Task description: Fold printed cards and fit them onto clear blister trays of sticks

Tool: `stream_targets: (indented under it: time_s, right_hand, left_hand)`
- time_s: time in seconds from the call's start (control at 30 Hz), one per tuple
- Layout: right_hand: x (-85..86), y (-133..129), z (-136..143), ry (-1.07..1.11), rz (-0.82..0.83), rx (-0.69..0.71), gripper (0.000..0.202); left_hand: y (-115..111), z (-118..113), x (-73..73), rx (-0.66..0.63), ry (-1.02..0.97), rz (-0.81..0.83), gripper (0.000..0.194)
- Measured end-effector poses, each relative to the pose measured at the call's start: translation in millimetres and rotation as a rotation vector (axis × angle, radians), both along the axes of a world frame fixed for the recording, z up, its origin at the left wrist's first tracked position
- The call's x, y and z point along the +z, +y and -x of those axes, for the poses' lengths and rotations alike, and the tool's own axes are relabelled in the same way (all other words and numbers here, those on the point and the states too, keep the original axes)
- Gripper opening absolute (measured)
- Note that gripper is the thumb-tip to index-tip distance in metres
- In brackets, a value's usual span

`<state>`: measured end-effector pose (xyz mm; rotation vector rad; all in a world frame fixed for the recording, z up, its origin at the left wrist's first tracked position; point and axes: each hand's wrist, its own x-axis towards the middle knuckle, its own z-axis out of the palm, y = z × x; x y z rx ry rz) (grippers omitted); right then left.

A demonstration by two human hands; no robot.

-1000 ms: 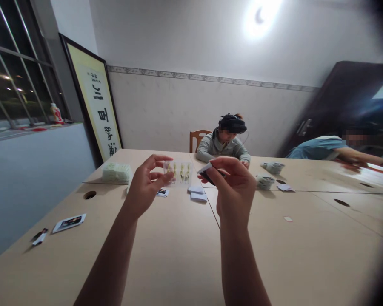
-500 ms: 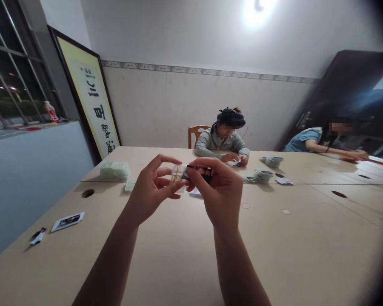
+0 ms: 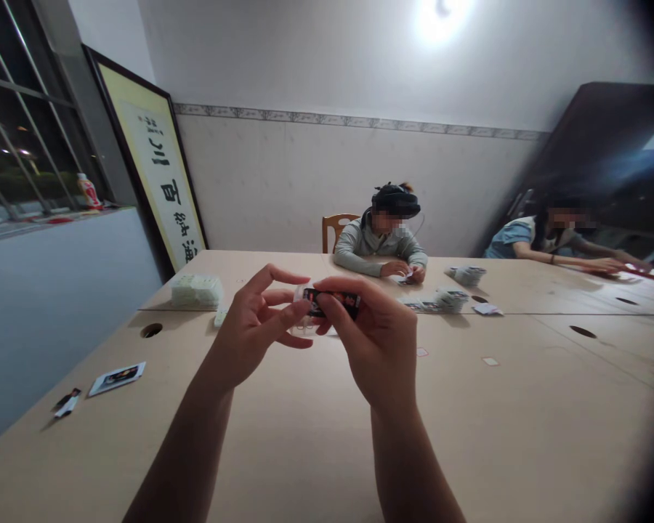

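My left hand [image 3: 251, 327] grips a small clear plastic case [image 3: 301, 330] between its thumb and fingers, above the table. A black printed label [image 3: 338, 302] with orange and white marks lies across the case's front. My right hand [image 3: 384, 330] pinches the label from the right, its thumb pressed on the front. The left thumb tip touches the label's left end. Whether the label is stuck to the case I cannot tell. Most of the case is hidden behind the label and fingers.
On the table [image 3: 283, 450] lie a stack of pale packs [image 3: 196, 292], a printed sheet [image 3: 117, 378], a black-and-white scrap [image 3: 67, 403] and small paper squares [image 3: 490, 361]. Bundled packs [image 3: 450, 300] stand right of centre. One person [image 3: 381, 240] sits opposite, another [image 3: 539, 240] at far right.
The black label has shifted left over the clear case, covering the gold-coloured thing seen in it before. My left thumb has come onto the label's end. The far-right person's arms have moved.
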<state>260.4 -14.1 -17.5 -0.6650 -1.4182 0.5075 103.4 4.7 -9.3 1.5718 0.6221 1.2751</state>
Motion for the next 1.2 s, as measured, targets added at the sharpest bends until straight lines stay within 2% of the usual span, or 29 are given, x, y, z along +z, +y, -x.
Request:
stream_targets:
  time_s: [0.13, 0.23, 0.4, 0.57, 0.73, 1.03, 1.2]
  right_hand:
    - [3.5, -2.6, 3.9, 0.118, 0.069, 0.019, 0.02]
    - [5.8, -2.9, 6.5, 0.174, 0.081, 0.025, 0.01]
    - [5.7, -2.6, 7.0, 0.154, 0.04, 0.01, 0.005]
    - [3.7, -3.4, 6.7, 0.131, 0.016, 0.017, 0.008]
    - [2.9, -3.1, 8.4, 0.136, -0.015, -0.008, 0.012]
    - [5.3, -4.3, 6.7, 0.199, 0.009, 0.084, 0.014]
    - [5.3, -5.0, 7.4, 0.223, 0.001, 0.1, 0.015]
  left_hand:
    - [-1.3, -0.3, 0.5, -0.004, -0.009, -0.007, 0.03]
    - [-1.8, -0.8, 0.6, 0.009, -0.009, -0.006, 0.029]
    - [-2.2, -0.6, 0.0, -0.017, -0.034, -0.006, 0.029]
    - [-2.6, -0.9, 0.9, -0.017, -0.045, -0.003, 0.035]
    - [-1.4, -0.5, 0.4, -0.031, -0.062, -0.006, 0.029]
    - [0.1, 1.8, -2.5, -0.06, -0.077, -0.018, 0.023]
    - [-2.3, 0.8, -2.1, -0.031, -0.079, -0.022, 0.022]
